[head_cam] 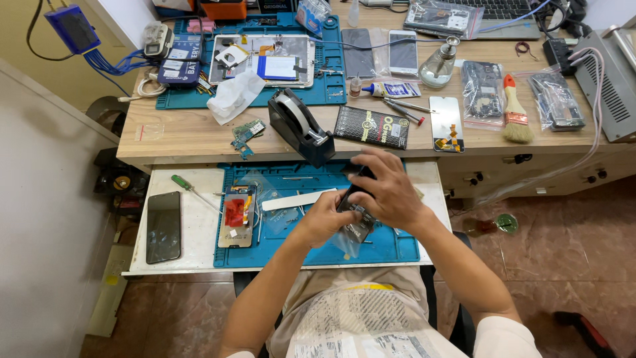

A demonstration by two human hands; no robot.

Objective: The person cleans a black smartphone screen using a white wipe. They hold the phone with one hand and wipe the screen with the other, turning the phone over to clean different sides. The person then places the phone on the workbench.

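Both my hands meet over the blue work mat (391, 248) on the pull-out shelf. My left hand (324, 215) grips the lower end of a small dark phone part (354, 219) in a clear plastic bag. My right hand (387, 189) covers its upper end, fingers curled over it. Most of the part is hidden under my fingers. An opened phone with red and orange insides (237, 215) lies on the mat to the left, with a white strip (299, 199) beside it.
A black phone (163, 227) and a green-handled screwdriver (189, 189) lie on the shelf's left. On the desk above stand a black tape dispenser (301, 126), a black flat package (371, 126), a brush (515, 109), a glass bottle (438, 66), bagged parts and a second blue mat (331, 73).
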